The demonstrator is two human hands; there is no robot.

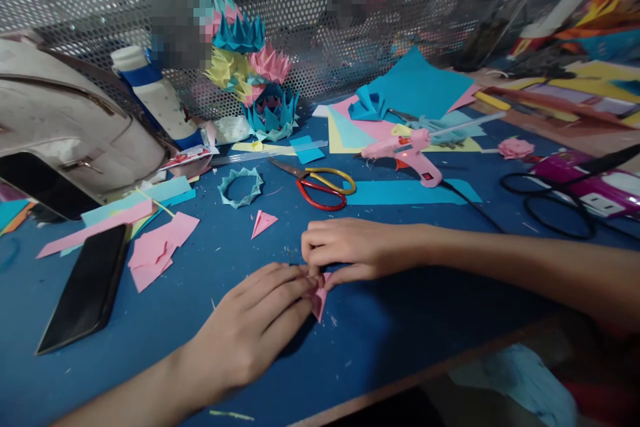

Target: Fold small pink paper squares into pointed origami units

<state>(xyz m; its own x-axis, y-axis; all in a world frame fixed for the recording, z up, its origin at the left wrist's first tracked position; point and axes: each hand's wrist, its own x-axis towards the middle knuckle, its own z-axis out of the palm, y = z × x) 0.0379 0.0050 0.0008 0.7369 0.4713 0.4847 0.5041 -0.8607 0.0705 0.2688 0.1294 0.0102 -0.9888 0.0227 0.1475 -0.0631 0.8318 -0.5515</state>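
On the blue table [410, 320], near its front edge, both my hands press on a small folded pink paper piece [319, 300]. My left hand [255, 327] lies over it with fingers together and their tips pinning the paper. My right hand [350, 250] comes in from the right, its fingers curled and pinching the paper's upper edge. Most of the paper is hidden under my fingers. Just beyond my hands lies a small folded pink triangle [263, 221].
Red-and-yellow scissors [320, 183], a pink glue gun [407, 153] with its cord, a teal paper ring [241, 187], pink paper scraps [155, 250] and a black phone [87, 287] lie around. Stacked paper flowers [255, 73], a glue bottle [157, 97] and a white bag [60, 120] stand behind.
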